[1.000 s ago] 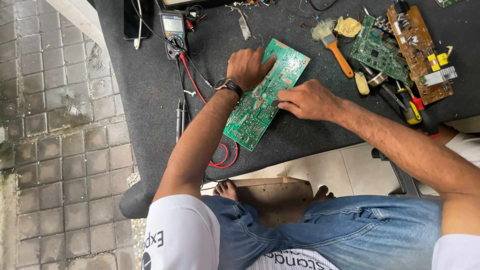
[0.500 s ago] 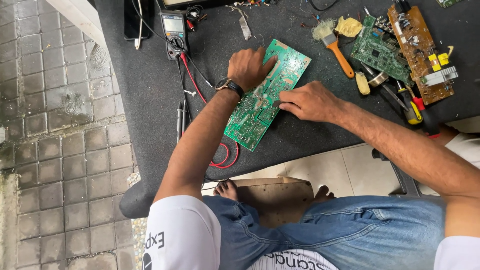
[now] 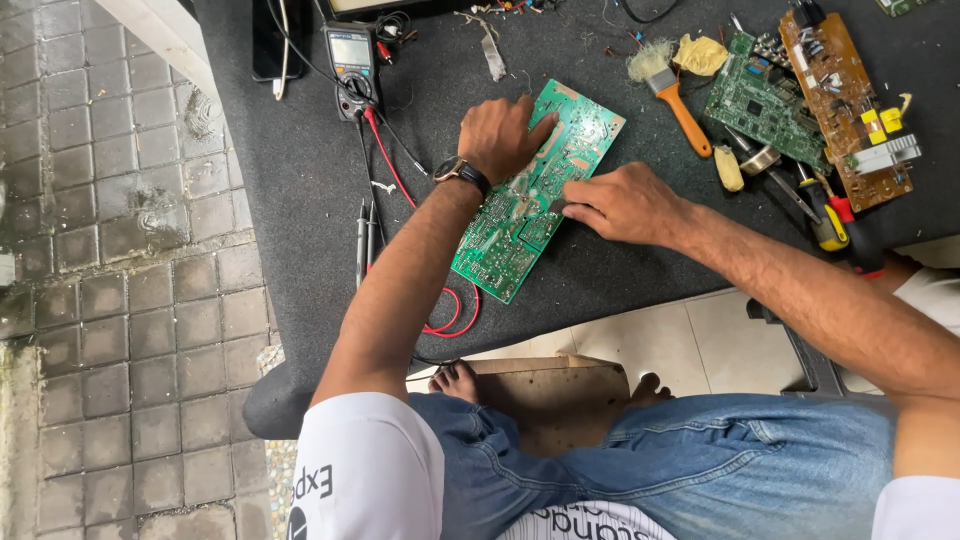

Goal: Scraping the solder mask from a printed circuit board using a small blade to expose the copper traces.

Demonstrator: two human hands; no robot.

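Hands (image 3: 560,170), two, one green circuit board (image 3: 535,190)

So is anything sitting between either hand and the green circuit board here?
Nothing visible. The left hand lies flat on the green circuit board, and the right hand touches its right edge; the paintbrush lies apart.

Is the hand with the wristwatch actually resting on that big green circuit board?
Touching. The head view shows the left hand lying flat on the green circuit board, fingers spread over its upper part, no gap visible.
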